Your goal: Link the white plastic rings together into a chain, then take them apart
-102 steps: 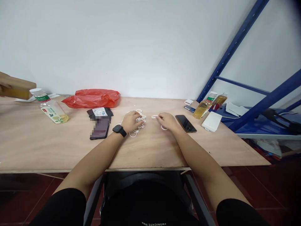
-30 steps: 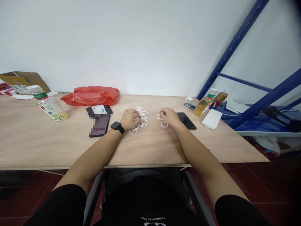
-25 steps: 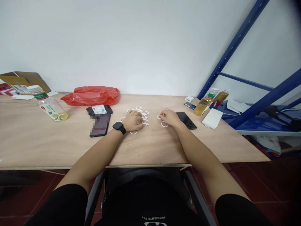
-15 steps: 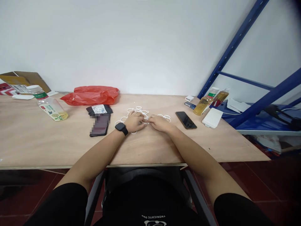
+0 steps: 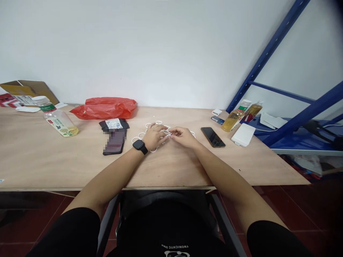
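Note:
Several thin white rings (image 5: 159,122) lie on the wooden table around my hands, some linked or overlapping. My left hand (image 5: 154,137), with a black watch on its wrist, is over the left group, its fingers curled and its thumb and fingertips closed on a white ring (image 5: 166,132). Facing it, my right hand (image 5: 183,136) pinches at the same white piece with thumb and forefinger. The fingertips nearly meet and hide part of the ring. Another white ring (image 5: 193,134) shows just behind my right hand.
A phone (image 5: 213,137), a white case (image 5: 242,134) and tea bottles (image 5: 233,119) stand to the right, beside a blue rack (image 5: 268,53). On the left are a red plastic bag (image 5: 104,109), a dark packet (image 5: 114,141) and a leaning bottle (image 5: 57,119). The table's front edge (image 5: 168,187) is near me.
My right hand has lifted slightly and turned, its fingers now more arched, while covering more of the rings on the right. My left fingers have shifted a little around the white ring.

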`<control>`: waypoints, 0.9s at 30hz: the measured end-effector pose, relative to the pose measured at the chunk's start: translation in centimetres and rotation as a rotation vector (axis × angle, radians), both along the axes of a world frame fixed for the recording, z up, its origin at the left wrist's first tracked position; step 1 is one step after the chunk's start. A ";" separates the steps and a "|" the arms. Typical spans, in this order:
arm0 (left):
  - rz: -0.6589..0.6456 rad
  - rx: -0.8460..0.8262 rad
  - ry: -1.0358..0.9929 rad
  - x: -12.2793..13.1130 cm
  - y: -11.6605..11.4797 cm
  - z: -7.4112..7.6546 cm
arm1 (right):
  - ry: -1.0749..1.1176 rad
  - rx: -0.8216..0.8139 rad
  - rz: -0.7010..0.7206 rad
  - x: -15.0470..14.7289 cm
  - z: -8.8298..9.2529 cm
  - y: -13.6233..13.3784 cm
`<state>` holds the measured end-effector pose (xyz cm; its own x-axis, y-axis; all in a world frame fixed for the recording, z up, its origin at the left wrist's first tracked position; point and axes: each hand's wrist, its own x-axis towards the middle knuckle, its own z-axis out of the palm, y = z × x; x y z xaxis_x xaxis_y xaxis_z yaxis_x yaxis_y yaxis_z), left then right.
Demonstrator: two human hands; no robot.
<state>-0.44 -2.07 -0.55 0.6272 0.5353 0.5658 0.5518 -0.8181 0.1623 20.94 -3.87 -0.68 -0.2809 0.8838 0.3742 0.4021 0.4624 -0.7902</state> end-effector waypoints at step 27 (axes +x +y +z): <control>-0.094 -0.136 -0.054 0.5 -1.0 0.8 | -0.185 0.305 0.046 -1.1 1.7 -1.4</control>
<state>0.07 -3.04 0.25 0.6490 0.5494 0.5263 0.4610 -0.8343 0.3024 19.85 -5.27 0.98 -0.4056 0.7239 0.5581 0.4985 0.6870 -0.5287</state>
